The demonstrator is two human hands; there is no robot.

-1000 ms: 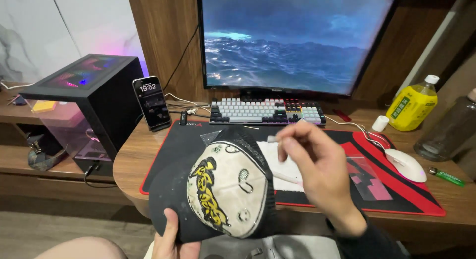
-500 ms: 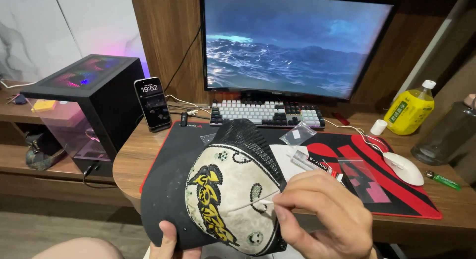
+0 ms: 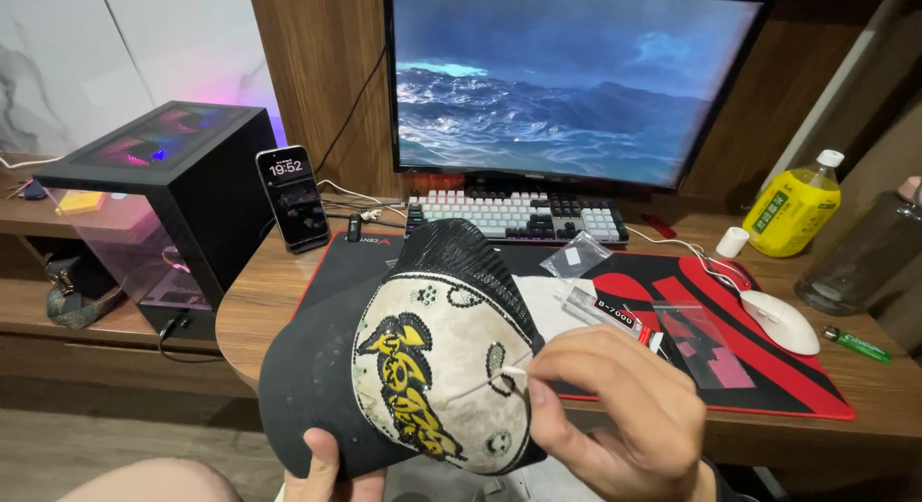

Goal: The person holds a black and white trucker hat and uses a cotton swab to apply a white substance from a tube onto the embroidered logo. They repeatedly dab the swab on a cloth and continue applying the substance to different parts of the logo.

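Right hand (image 3: 615, 420) pinches a thin white stick (image 3: 485, 380), its tip touching the cap (image 3: 437, 367)'s cream front panel. Left hand (image 3: 327, 473) grips the black brim from below, holding the cap above the desk (image 3: 269, 300)'s front edge.

Risk: excess pressure could smear the panel or dislodge its studs.

Half a second ago, the right hand sat lower; it has since risen onto the panel.
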